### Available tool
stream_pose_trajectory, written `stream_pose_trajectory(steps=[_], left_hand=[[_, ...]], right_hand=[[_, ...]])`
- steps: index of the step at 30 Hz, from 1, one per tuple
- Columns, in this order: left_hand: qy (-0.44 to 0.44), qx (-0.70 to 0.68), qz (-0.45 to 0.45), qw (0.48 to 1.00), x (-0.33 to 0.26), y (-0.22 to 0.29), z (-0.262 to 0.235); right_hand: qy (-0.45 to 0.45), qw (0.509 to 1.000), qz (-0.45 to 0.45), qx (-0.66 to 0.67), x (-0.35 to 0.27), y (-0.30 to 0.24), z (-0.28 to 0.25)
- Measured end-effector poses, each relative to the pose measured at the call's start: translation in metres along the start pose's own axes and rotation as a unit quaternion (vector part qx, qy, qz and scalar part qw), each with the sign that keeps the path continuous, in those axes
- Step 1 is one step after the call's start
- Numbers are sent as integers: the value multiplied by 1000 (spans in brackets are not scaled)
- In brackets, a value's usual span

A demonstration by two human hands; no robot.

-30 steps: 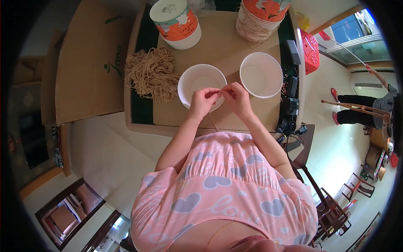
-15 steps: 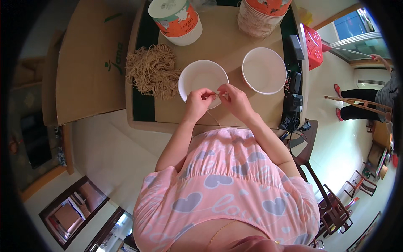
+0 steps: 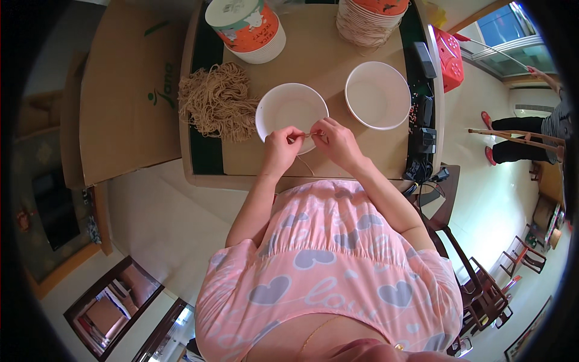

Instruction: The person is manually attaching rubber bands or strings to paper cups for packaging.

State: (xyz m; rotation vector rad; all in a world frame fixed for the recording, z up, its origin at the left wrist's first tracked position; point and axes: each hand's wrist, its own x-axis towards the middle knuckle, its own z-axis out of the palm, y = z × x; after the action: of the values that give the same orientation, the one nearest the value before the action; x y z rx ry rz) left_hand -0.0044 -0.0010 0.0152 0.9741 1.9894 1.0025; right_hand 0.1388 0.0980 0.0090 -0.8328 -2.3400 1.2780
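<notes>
My left hand (image 3: 281, 147) and my right hand (image 3: 333, 140) meet over the near rim of a white paper bowl (image 3: 290, 108) on the table. Between their fingertips they pinch a thin tan string (image 3: 309, 134), stretched short from one hand to the other, with an end hanging toward the table edge. A loose heap of the same tan string (image 3: 218, 102) lies left of the bowl. A second white bowl (image 3: 377, 95) stands to the right.
A stack of white bowls (image 3: 365, 19) and an orange-and-white tub (image 3: 246, 27) stand at the table's far side. Black devices (image 3: 424, 114) line the right edge. A cardboard box (image 3: 128, 90) sits left. Another person (image 3: 531, 136) stands far right with a stick.
Both hands stay at the bowl's near rim, working the string; the fingers have shifted slightly. The view has tilted a little, so the table sits lower in the picture.
</notes>
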Motion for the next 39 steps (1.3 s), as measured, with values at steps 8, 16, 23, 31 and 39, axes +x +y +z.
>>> stream_pose_trajectory(steps=[8, 16, 23, 31, 39], left_hand=[[-18, 0, -22, 1000, -2, 6, -3], [-31, -53, -30, 998, -1, -4, -3], [-37, -95, -39, 994, -1, -9, -4], [-35, -80, -31, 996, -1, -6, -8], [-40, -63, -31, 997, -3, -7, -7]], right_hand=[[-21, 1000, -4, -17, -1, 4, 1], [9, 999, 9, -36, -4, -18, -3], [10, 1000, -11, -6, 0, -5, 4], [-34, 997, -49, -50, -3, -5, 1], [0, 1000, -19, -13, -5, -7, 4]])
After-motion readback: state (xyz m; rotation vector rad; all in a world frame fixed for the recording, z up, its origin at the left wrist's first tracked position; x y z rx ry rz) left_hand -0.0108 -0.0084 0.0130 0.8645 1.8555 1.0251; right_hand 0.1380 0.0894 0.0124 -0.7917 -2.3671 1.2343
